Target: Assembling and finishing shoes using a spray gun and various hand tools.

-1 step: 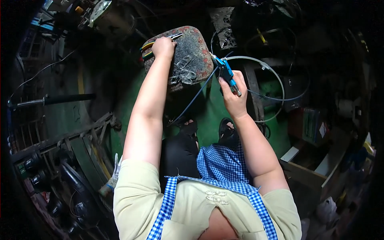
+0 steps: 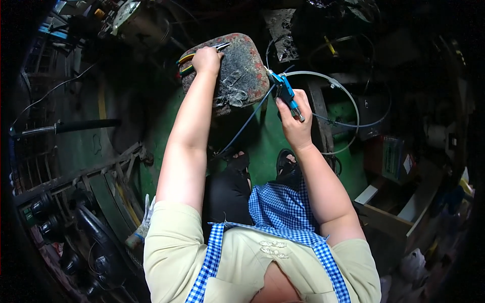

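My left hand (image 2: pixel 206 60) is closed round a pair of pliers with yellow and green handles (image 2: pixel 186 59). The metal jaws (image 2: pixel 222 46) stick out past the fingers to the right, over a worn, red-flecked stool top (image 2: pixel 241 58). In my right hand (image 2: pixel 297 118) is a blue gun-shaped hand tool (image 2: pixel 284 91) with a metal rear end and a pale tip. That tip touches or nearly touches the right edge of the stool top. Several clear, glassy-looking pieces (image 2: pixel 232 88) lie on the stool's near part, below the pliers.
A pale, bendy hose or strip (image 2: pixel 353 101) loops out right of the blue tool. A thin dark-blue line (image 2: pixel 242 123) runs down beside the stool. A black-gripped bar (image 2: pixel 88 124) juts in from the left. At the lower right stands an open wooden box or drawer (image 2: pixel 384 214).
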Demonstrator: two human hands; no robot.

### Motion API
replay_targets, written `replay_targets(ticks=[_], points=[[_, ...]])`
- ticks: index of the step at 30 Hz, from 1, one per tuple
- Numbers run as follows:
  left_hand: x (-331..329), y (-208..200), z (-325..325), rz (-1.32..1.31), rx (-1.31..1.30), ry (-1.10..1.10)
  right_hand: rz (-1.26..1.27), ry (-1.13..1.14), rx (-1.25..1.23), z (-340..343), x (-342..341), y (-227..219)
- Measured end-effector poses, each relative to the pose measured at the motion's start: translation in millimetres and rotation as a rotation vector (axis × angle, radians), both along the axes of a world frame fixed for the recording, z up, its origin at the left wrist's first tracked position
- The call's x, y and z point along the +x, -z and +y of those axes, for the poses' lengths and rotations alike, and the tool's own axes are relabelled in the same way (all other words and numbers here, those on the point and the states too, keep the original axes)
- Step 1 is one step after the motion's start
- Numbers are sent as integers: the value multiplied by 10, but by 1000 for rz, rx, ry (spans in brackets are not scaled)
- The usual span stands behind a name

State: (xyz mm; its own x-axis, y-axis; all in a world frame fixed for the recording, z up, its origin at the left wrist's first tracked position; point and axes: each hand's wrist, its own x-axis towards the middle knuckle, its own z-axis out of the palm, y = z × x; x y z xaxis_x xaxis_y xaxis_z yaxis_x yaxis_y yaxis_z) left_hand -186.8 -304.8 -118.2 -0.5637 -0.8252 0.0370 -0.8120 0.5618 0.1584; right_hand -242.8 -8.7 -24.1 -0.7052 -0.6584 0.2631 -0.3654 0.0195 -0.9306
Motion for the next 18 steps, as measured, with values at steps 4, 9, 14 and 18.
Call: replay_targets(ticks=[4,9,14,18], points=[[-41,22,-3,18,18,-110,48,-9,-24,-8,-12,44],[-43,126,-3,48,-91,-46,36,-23,-30,-6,-7,36],[58,77,-2,145,38,69,-2,-3,-10,22,-15,17],[195,89,-57,175,179,82,16,-16,-17,4,10,17]])
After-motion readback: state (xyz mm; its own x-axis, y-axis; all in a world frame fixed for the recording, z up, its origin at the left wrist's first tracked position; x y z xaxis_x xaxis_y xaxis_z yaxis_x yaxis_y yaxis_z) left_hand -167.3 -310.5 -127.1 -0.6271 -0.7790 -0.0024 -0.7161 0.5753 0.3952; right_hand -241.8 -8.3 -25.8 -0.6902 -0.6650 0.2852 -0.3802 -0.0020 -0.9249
